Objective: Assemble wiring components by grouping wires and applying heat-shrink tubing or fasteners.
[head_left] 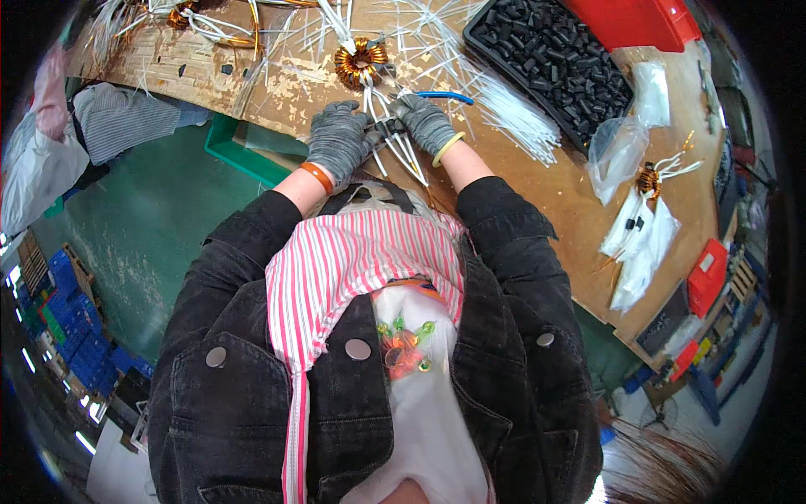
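A copper-wound ring coil (361, 63) lies on the wooden bench ahead of me. Its white-sleeved wires (406, 158) run back toward my body, with a small black piece (389, 128) around or across them. My left hand (339, 136), in a grey knit glove, is closed on the wires from the left, beside the black piece. From the right, my gloved right hand (425, 123) closes on the same bundle, its fingertips partly hidden. A blue-handled tool (447, 97) shows at the far edge of that hand; I cannot tell whether the hand grips it.
White cable ties (519, 118) spread right of the coil. Beyond them stands a black tray (617, 113) of short black tubes, near a red bin (625, 23). A finished-looking coil (648, 180) and plastic bags (614, 160) lie at right. More wired coils (180, 15) sit far left.
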`<state>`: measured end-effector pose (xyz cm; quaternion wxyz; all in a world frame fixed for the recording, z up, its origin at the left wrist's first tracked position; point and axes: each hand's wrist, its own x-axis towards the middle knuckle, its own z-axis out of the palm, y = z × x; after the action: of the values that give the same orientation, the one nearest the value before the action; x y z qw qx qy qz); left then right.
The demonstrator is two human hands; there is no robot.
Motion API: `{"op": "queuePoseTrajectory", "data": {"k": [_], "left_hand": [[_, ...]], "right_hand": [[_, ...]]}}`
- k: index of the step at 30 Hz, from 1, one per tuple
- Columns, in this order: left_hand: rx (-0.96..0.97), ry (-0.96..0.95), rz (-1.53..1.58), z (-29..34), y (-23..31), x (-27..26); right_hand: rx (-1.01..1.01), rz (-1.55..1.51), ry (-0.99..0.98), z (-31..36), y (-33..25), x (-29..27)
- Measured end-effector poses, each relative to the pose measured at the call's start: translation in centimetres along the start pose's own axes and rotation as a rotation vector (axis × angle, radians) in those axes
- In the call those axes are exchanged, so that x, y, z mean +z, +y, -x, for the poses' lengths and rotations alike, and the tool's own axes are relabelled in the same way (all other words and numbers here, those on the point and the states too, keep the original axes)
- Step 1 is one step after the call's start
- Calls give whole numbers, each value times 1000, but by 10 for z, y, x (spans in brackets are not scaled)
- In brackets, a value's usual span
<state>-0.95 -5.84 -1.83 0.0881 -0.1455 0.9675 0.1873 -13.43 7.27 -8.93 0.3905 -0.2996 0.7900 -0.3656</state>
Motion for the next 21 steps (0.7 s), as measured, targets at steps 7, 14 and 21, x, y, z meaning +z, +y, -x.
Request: {"op": "queuePoseTrajectory", "data": {"k": [7, 14, 21], "left_hand": [[42, 125, -225, -2, 0, 21], [-181, -125, -55, -18, -1, 13], [-147, -68, -22, -19, -5, 15]], "right_hand": [[10, -174, -41, -5, 1, 12], [-63, -242, -38, -8, 9, 18], [-42, -365, -50, -10, 17, 19]]}}
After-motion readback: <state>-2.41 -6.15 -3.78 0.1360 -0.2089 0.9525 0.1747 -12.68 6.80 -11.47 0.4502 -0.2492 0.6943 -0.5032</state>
